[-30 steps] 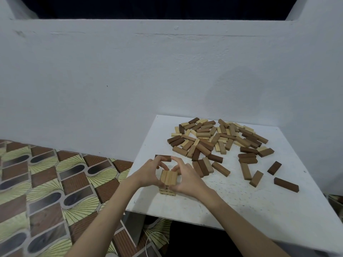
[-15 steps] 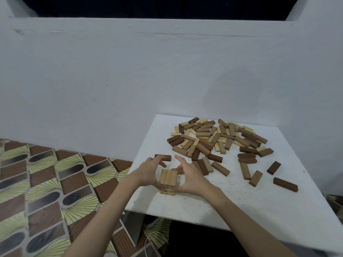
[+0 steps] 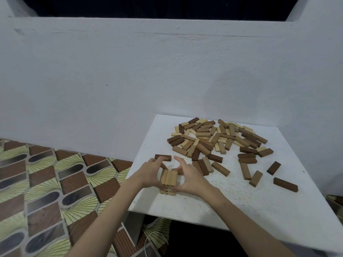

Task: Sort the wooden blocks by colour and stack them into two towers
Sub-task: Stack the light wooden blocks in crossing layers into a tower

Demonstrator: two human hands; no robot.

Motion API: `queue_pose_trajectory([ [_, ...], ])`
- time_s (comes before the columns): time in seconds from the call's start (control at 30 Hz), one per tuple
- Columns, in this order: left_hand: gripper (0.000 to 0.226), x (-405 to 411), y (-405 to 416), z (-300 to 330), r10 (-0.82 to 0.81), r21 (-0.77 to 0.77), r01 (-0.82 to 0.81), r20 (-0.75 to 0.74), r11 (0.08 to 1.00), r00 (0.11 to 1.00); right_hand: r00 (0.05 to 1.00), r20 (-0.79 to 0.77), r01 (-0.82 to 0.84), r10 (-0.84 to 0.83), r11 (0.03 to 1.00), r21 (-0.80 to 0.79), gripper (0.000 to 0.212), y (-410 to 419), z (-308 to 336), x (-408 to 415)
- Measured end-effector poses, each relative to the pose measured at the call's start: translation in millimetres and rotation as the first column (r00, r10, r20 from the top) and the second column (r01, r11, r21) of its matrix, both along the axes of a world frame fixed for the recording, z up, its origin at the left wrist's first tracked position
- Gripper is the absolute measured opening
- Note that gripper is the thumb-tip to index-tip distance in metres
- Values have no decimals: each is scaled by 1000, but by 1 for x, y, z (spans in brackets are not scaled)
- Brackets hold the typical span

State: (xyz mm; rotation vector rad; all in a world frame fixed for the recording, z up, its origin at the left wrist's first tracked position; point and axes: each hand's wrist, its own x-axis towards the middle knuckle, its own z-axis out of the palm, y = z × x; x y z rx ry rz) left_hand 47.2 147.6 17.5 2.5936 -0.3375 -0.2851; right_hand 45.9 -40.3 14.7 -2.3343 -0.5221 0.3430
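Note:
A short tower of light wooden blocks [image 3: 168, 179] stands near the front left corner of the white table [image 3: 250, 204], a few layers high, its top layer three blocks side by side. My left hand [image 3: 151, 172] cups its left side and my right hand [image 3: 187, 178] its right side, fingers spread and curved around it; whether they touch it I cannot tell. A single dark block [image 3: 163, 157] lies just behind my left hand. A mixed pile of light, medium and dark blocks [image 3: 217, 138] covers the far part of the table.
Loose blocks lie scattered to the right, among them a dark one [image 3: 285, 184] and a medium one [image 3: 255, 178]. A white wall [image 3: 130, 80] rises right behind the table. Patterned floor tiles [image 3: 46, 191] lie left of the table's edge.
Both hands' fingers have opened out from over the tower's top to its sides. The tower and the other blocks have stayed put.

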Motion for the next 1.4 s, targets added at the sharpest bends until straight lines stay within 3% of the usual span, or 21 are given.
queue_pose_trajectory([
  [0.57,95,-1,-5,-2,15,-53,-13,23,998,1000,1000,26,0,0,1000,18,105,3,-1,0],
  [0.93,108,1,4,-3,-10,21,10,15,1000,1000,1000,2,-4,4,1000,-14,110,0,0,1],
  [1.4,104,-1,4,-3,-17,10,16,40,1000,999,999,41,-3,4,1000,-31,106,4,2,-2],
])
